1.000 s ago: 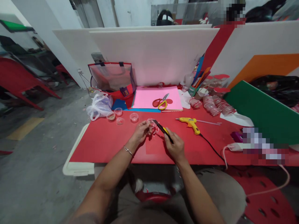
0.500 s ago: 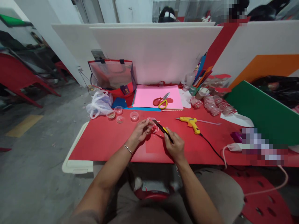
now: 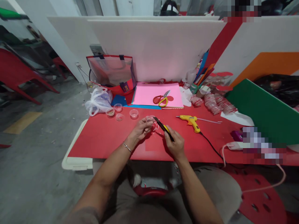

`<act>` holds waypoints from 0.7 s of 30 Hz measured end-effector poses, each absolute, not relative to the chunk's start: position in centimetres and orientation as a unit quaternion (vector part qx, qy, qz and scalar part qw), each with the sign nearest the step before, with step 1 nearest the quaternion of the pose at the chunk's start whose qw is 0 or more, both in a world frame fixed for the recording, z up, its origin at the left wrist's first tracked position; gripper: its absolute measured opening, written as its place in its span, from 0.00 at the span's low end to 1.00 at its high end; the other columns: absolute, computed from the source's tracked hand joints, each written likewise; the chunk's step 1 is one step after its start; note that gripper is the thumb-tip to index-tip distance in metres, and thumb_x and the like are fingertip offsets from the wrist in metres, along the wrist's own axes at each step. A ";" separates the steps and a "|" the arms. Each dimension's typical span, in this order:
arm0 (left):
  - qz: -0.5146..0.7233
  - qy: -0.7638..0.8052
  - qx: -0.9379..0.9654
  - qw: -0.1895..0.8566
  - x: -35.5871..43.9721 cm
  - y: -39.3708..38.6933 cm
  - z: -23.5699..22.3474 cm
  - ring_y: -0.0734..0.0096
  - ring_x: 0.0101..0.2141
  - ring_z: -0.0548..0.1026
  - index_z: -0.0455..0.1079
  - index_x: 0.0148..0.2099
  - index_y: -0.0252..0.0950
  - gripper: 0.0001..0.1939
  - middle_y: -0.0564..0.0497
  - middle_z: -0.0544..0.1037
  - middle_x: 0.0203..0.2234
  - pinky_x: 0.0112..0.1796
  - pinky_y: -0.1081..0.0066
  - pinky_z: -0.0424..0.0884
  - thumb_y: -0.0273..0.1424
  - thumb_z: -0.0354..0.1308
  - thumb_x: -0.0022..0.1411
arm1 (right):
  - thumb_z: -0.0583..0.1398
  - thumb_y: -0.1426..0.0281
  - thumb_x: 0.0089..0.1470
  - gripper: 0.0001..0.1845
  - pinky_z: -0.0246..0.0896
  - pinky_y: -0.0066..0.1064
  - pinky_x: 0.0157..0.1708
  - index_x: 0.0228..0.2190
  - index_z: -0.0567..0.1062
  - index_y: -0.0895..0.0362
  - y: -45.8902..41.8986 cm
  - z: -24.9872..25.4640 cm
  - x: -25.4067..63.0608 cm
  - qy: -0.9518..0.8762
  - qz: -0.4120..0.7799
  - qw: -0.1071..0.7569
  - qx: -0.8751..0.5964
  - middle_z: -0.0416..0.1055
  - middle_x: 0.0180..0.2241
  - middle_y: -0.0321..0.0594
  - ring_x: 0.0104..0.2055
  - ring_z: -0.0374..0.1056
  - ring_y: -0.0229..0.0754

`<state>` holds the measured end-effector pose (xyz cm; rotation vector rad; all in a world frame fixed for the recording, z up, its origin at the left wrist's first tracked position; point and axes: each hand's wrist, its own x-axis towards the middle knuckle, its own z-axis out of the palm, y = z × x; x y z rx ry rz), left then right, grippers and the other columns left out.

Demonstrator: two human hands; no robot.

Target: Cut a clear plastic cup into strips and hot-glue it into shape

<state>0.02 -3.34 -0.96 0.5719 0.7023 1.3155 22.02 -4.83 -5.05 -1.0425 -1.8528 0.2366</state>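
Observation:
My left hand (image 3: 143, 128) is closed around the edge of a small clear plastic cup (image 3: 149, 119), held just above the red tabletop (image 3: 105, 137). In my right hand (image 3: 174, 141) is a black and yellow utility knife (image 3: 164, 128), its blade pointing up and left against or very near the cup's rim; contact is too small to make out. Pale shavings (image 3: 156, 127) lie on the table below the cup. Left of my hands stand several clear cups, one of them a single plastic cup (image 3: 134, 114).
Right of my hands lies a yellow glue gun (image 3: 190, 121) with its cord trailing to a power strip (image 3: 234, 145). Scissors (image 3: 163, 99) rest on pink paper (image 3: 147, 93) at the back. Stacked cups (image 3: 212, 104), a plastic bag (image 3: 99, 101) and a green board (image 3: 263, 115) stand around.
My head view has tilted slightly downward, so the scene sits higher behind. The cup has turned slightly in my left hand, while the knife stays by its rim.

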 end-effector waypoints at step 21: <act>0.640 0.331 0.246 0.648 0.1 -2.9 -1.7 0.88 0.18 0.60 0.72 0.33 0.32 0.23 0.60 0.65 0.20 0.19 0.83 0.55 0.35 0.83 0.45 | 0.61 0.69 0.67 0.21 0.75 0.32 0.43 0.59 0.77 0.56 -4.8 -5.1 21.9 -0.765 0.003 0.487 -0.421 0.85 0.42 0.47 0.39 0.80 0.43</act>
